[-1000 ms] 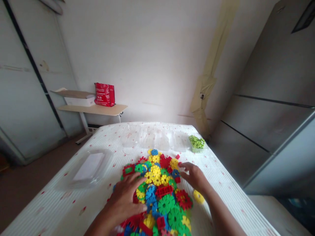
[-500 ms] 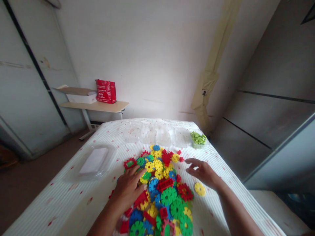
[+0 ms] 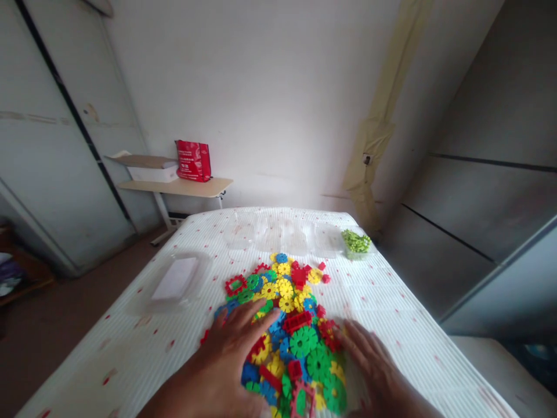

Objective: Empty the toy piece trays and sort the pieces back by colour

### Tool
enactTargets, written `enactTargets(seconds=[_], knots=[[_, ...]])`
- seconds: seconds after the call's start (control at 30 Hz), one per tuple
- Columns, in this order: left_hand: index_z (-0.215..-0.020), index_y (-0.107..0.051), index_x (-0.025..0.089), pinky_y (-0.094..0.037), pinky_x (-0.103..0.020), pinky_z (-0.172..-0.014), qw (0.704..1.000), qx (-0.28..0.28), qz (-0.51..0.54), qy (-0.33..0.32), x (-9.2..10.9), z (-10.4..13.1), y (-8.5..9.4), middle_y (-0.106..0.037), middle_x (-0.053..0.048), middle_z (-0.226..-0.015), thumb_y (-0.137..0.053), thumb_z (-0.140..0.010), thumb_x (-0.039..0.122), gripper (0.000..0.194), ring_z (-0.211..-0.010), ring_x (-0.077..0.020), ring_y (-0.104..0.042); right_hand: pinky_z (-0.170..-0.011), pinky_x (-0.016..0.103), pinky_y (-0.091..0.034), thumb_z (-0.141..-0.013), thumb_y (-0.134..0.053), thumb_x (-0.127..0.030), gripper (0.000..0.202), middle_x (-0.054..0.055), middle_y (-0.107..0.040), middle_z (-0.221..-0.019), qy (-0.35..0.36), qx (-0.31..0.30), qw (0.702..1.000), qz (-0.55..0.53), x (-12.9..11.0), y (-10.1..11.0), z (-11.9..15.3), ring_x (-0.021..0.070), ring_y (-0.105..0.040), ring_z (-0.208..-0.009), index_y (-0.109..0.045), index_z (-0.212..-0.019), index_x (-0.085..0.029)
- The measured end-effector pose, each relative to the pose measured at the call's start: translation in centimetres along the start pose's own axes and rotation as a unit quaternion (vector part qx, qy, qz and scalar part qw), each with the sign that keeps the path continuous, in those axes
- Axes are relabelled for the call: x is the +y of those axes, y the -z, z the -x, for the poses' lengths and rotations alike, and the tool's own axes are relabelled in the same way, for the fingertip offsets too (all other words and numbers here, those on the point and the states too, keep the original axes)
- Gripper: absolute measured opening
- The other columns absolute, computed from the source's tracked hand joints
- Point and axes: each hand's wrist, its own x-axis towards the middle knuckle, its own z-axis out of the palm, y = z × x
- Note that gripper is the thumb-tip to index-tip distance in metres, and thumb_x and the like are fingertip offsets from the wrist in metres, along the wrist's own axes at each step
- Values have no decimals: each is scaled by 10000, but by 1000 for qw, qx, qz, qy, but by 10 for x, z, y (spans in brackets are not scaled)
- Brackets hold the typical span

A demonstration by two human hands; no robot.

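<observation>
A heap of plastic building pieces lies on the cloth between my hands. Green notched discs (image 3: 319, 360), yellow notched discs (image 3: 285, 288), blue ones and red pieces (image 3: 297, 321) are mixed together. My left hand (image 3: 232, 348) has its fingers spread over the heap's left side, with the thumb apart. On the right edge, my right hand (image 3: 369, 360) has its fingers stretched out beside a red notched piece (image 3: 329, 334). Neither hand visibly grips a piece. Pieces under both palms are hidden.
Clear plastic containers (image 3: 296, 238) stand in a row behind the heap; the rightmost holds bright green pieces (image 3: 355, 241). A clear lid or tray with a white slab (image 3: 175, 280) lies at left. Behind is a side table (image 3: 187, 187) with a red bag (image 3: 193, 161).
My right hand has come nearer and down to the heap's right edge. My left hand has moved nearer, its fingers spreading wider. The loose yellow disc at right no longer shows separately.
</observation>
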Motion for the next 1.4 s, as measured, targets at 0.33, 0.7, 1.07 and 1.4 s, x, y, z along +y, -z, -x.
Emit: enactTargets(seconds=[0.33,0.7,1.07,1.4], knots=[[-1410,-180,381,-148,-694,-983,987,80,-138,-11,-11,14,-73,-175,-96,-1517,-735,-488,522,1086,-1320,-443,-223,-1000,502,-352,-707,-641,-479,881,134,-349,-1428,66,109,992,-13,-31,-27,-37,334,-347,-1274,-212,-1437,-233],[-1346,-389,307,-477,-396,-914,970,209,-126,-9,-8,-18,-59,-509,-66,-1330,-521,-813,369,552,-1129,-248,-539,-906,371,-459,-707,-542,-156,506,84,-604,-1135,2,88,975,-205,-58,-16,-98,216,-563,-1044,-513,-1210,-211],[-1102,-597,229,-500,-296,-896,958,282,-41,39,-41,-46,-13,-645,-48,-1126,-360,-877,211,327,-1027,-164,-607,-708,274,-485,-856,-434,-397,313,78,-682,-887,-53,212,955,-199,-41,20,-151,188,-630,-797,-635,-933,-169],[-1015,-645,234,-471,-346,-960,939,326,22,109,-91,-39,-39,-655,-39,-1113,-399,-835,202,306,-1062,-173,-590,-658,253,-438,-775,-469,-215,495,84,-626,-938,-179,131,974,54,28,13,-168,169,-627,-753,-481,-1268,-163]])
